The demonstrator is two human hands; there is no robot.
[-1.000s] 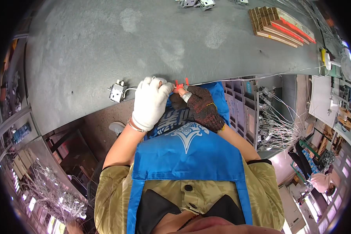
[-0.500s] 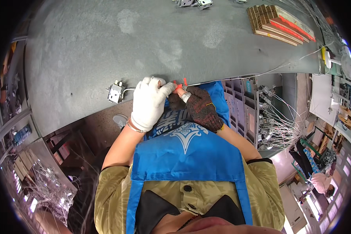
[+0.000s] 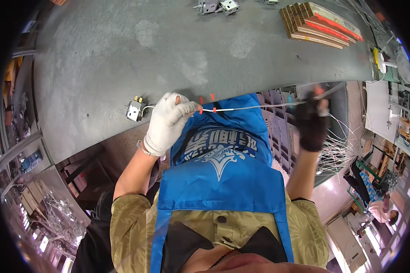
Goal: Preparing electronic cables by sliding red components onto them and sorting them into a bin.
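My left hand (image 3: 167,119), in a white glove, is closed in a pinch on a thin pale wire (image 3: 246,108) at the bench's front edge. Left of it, the same wire runs into a small silvery metal box (image 3: 135,109) with brass-coloured tabs, lying on the bench. Red bits show on the wire just right of my fingertips, and two red marks (image 3: 212,97) are on the bench edge above. My right hand (image 3: 313,120), in a dark glove with bare fingertips, is out to the right at the wire's far stretch. Motion smears its fingers, so their grip is unclear.
A grey bench (image 3: 100,54) spans the front. Stacked wooden strips (image 3: 321,25) with red edges lie at its far right, and more metal boxes (image 3: 216,6) at the back. Below right hangs a bundle of white wires (image 3: 339,152). A person (image 3: 378,207) is at the far right.
My right hand has moved from beside the left hand far out to the right. The wire now stretches between them, with its red bits exposed. My left hand stays near its place.
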